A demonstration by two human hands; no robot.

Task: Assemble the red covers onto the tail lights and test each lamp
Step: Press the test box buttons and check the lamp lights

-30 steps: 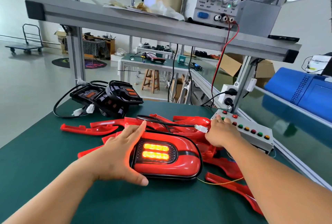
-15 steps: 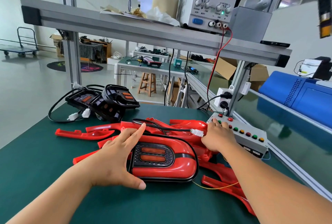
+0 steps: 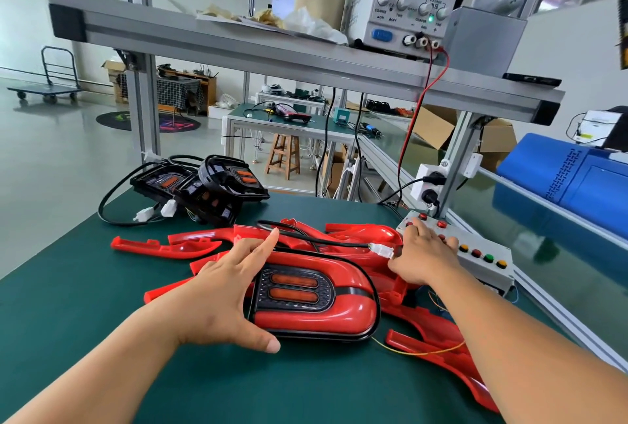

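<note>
Looks like the lamp-test step to me: the assembled tail light [image 3: 316, 318] sits mid-table on the green mat [image 3: 102, 287], red cover already on. The left hand [image 3: 224, 294] is spread open against its left end, thumb along the near rim and index finger over the far rim, so it's bracing, not gripping. The right hand [image 3: 424, 257] lies with its fingers stretched over the button box [image 3: 489, 274] on the right, and I can't tell which button it's on. My take: keep the left hand off the lens so both amber strips [image 3: 294, 287] are in plain sight, press one button at a time, and glance at the power supply [image 3: 401, 9] on the shelf for a current jump. The strips look dark right now. Go easy on the white connector [image 3: 382, 249] by the right thumb. The cover is glossy, rounded, slippery-looking plastic with a black seam. The spare red covers [image 3: 166, 247] are thin curved shells, and the bare lamps [image 3: 210, 189] at far left are matte black.
</note>
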